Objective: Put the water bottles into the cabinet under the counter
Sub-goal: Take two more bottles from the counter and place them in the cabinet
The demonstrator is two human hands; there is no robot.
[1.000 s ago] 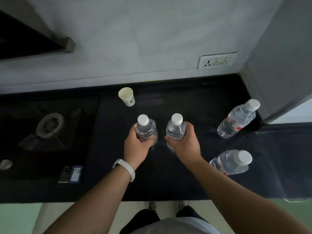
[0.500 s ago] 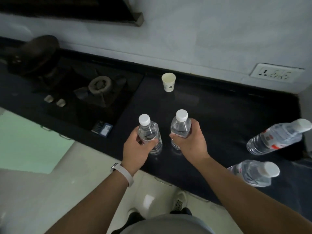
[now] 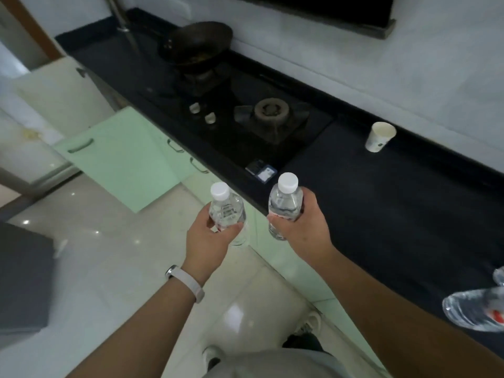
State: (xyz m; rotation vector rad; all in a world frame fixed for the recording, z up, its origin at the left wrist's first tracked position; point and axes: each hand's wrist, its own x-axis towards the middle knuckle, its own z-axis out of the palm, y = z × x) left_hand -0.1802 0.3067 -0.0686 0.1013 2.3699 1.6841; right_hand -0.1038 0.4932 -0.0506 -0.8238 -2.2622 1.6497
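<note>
Gripping one water bottle (image 3: 227, 212) upright in the left hand (image 3: 208, 238), fingers wrapped around its body, just off the front edge of the black counter (image 3: 409, 208), above the floor. Clamped likewise in the right hand (image 3: 302, 223): a second bottle (image 3: 285, 203), over that counter's edge. Resting on the counter's far right, perhaps two more bottles (image 3: 474, 312), cropped. Standing open below the counter, a pale green cabinet door (image 3: 120, 159).
</note>
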